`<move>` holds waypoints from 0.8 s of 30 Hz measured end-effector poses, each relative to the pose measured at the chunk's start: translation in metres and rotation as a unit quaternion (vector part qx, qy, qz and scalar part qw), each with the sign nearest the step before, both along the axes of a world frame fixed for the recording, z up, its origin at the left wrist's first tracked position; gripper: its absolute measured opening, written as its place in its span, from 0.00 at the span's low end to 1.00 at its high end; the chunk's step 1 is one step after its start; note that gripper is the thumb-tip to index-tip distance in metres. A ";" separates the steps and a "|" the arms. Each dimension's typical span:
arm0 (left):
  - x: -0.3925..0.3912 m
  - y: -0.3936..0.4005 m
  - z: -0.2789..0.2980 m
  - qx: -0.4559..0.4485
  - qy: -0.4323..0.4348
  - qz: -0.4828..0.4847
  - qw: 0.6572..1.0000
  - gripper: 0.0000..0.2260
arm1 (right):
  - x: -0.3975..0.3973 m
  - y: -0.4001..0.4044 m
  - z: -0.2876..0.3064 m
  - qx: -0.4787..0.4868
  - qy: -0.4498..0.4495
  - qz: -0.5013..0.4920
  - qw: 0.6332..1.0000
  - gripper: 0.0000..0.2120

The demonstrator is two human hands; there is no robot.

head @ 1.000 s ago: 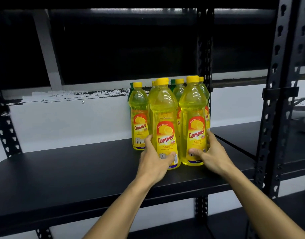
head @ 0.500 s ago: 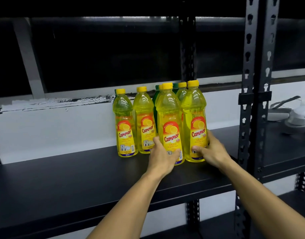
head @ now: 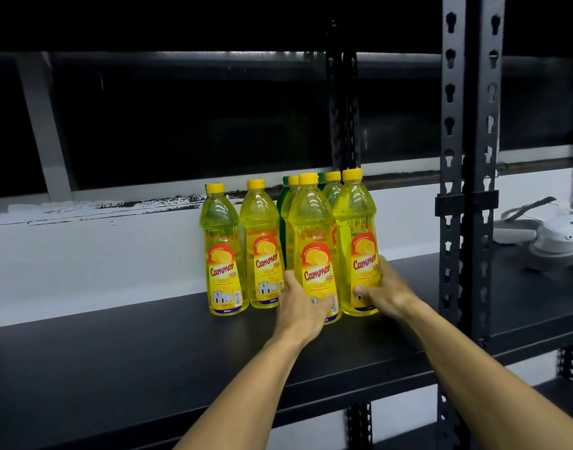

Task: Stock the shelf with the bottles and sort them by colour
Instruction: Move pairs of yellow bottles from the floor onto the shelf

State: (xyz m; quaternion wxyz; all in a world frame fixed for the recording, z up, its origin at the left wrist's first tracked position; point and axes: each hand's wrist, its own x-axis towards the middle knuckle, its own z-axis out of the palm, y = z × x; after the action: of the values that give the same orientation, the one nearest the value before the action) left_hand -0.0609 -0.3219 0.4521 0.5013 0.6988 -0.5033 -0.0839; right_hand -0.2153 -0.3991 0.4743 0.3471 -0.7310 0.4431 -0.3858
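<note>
Head view: both hands grasp yellow bottles at mid-frame on the black shelf.

Left hand [head: 303,306] wraps the base of the front bottle [head: 314,251], thumb on its left side and fingers curled over the lower label; right hand [head: 387,295] curls round the right bottle [head: 356,245] from its right side, thumb on the label. Low grips like these likely serve to slide or steady the upright bottles, packing yellow with yellow. Two more yellow bottles [head: 241,251] stand just left, close together. Behind the cluster, more yellow caps and green bottles [head: 283,209] peek out, mostly hidden, so the colours look unsorted at the back. Right of the hands rises a rack post [head: 453,196]; beyond it, at the right edge, lies a white device [head: 557,241]. The shelf [head: 116,358] runs leftward, dark.
</note>
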 end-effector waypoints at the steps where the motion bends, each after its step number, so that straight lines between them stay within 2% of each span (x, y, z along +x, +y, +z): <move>1: 0.001 -0.002 0.000 0.000 0.000 0.000 1.000 0.32 | 0.000 -0.002 0.000 0.000 0.004 -0.002 1.000 0.27; 11: 0.008 -0.012 -0.003 -0.014 -0.014 0.015 1.000 0.31 | 0.011 -0.014 -0.007 -0.028 0.041 -0.035 0.998 0.30; 24: 0.015 -0.024 -0.008 -0.033 -0.034 0.037 0.998 0.31 | 0.016 -0.034 -0.012 -0.034 0.031 -0.040 0.998 0.29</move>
State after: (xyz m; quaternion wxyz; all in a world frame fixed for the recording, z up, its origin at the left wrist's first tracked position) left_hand -0.0461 -0.3462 0.4440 0.5094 0.7024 -0.4964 -0.0254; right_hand -0.1990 -0.4330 0.4619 0.2924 -0.7358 0.4690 -0.3912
